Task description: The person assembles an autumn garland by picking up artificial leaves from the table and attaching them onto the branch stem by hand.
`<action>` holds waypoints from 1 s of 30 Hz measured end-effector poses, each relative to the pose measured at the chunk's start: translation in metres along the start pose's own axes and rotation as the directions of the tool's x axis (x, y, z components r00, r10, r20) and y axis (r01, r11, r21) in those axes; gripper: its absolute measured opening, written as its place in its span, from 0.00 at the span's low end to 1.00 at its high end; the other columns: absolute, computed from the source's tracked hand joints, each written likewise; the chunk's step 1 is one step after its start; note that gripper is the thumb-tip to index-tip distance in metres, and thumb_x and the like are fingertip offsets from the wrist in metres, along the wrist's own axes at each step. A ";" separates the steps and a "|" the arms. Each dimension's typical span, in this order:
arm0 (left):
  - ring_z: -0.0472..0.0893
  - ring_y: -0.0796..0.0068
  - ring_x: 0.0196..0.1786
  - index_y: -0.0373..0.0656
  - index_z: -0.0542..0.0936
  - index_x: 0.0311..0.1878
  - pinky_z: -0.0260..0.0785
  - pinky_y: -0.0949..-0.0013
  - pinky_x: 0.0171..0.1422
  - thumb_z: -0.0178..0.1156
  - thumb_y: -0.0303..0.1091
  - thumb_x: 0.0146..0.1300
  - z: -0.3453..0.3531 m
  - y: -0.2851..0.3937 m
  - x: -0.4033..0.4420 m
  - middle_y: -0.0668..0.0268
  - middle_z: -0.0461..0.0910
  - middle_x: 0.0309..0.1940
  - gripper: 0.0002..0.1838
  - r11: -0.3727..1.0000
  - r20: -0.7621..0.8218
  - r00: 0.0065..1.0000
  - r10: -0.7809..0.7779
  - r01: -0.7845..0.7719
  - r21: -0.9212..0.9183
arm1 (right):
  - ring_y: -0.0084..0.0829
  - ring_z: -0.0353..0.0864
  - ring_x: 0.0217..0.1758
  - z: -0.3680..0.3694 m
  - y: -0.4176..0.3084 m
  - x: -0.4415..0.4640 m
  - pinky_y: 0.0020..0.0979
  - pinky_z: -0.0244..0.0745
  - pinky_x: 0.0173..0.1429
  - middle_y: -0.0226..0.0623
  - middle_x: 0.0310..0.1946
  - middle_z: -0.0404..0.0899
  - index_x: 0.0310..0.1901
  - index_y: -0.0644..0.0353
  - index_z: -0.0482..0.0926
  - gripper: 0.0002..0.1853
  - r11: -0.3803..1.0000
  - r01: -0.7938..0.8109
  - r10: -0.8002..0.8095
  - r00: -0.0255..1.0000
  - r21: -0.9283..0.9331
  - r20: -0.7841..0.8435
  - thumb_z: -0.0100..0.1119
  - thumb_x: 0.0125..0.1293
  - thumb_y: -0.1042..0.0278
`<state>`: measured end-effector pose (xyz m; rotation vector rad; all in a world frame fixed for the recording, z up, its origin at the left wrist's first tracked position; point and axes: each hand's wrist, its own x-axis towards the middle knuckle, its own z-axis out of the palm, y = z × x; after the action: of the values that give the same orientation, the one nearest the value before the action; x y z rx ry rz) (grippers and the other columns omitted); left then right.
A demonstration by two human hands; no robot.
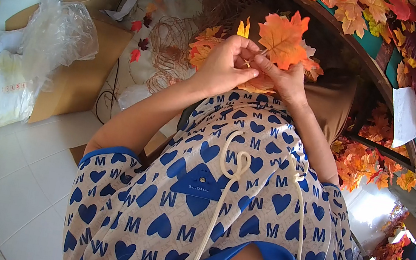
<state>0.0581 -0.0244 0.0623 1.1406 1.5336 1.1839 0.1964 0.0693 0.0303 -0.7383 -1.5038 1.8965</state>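
An orange artificial maple leaf (283, 40) stands up between my hands, in front of my chest. My right hand (287, 81) is closed, thumb and fingers pinching the leaf near its base. Close beside it, my left hand (231, 63) is also closed, its thumb and fingertips pressed together around a thin stem (247, 63). More orange leaves (203, 50) show behind and below the hands, partly covered by them. A small yellow leaf (244, 27) pokes up above my left fingers.
Heaps of autumn leaves (352, 8) lie on the table at upper right, with a white paper (404, 117) at its edge. Tangled brown twine (169, 48) and stray red leaves lie on the floor. Left stands a cardboard box (83, 63) beside plastic bags (42, 28).
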 end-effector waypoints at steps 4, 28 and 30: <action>0.77 0.81 0.35 0.35 0.67 0.51 0.72 0.78 0.39 0.60 0.20 0.57 0.002 -0.011 0.000 0.63 0.77 0.40 0.19 1.000 0.001 1.000 -0.018 0.018 0.000 | 0.17 0.77 0.32 -0.008 0.008 0.002 0.22 0.75 0.38 0.31 0.32 0.82 0.41 0.66 0.80 0.12 0.977 0.063 -0.049 0.996 -0.202 0.070 0.65 0.59 0.67; 0.73 0.84 0.27 0.38 0.79 0.39 0.67 0.80 0.30 0.60 0.29 0.58 -0.011 0.003 -0.002 0.69 0.79 0.31 0.07 0.706 0.314 0.859 -0.404 0.511 -0.489 | 0.26 0.77 0.26 -0.091 -0.153 0.016 0.27 0.71 0.32 0.33 0.27 0.80 0.30 0.64 0.80 0.13 0.645 0.005 -0.237 0.952 -0.764 -0.194 0.61 0.61 0.60; 0.74 0.82 0.31 0.37 0.79 0.41 0.67 0.79 0.35 0.59 0.27 0.57 -0.004 0.002 -0.005 0.69 0.79 0.33 0.09 0.732 0.261 0.859 -0.440 0.511 -0.450 | 0.37 0.79 0.29 -0.112 -0.164 0.045 0.32 0.72 0.33 0.39 0.28 0.80 0.28 0.62 0.79 0.13 0.246 -0.056 -0.529 0.828 -0.968 -0.182 0.58 0.59 0.60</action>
<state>0.0554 -0.0295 0.0652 0.4187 1.1986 1.0299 0.2676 0.2040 0.1658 -1.2499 -2.1594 0.2201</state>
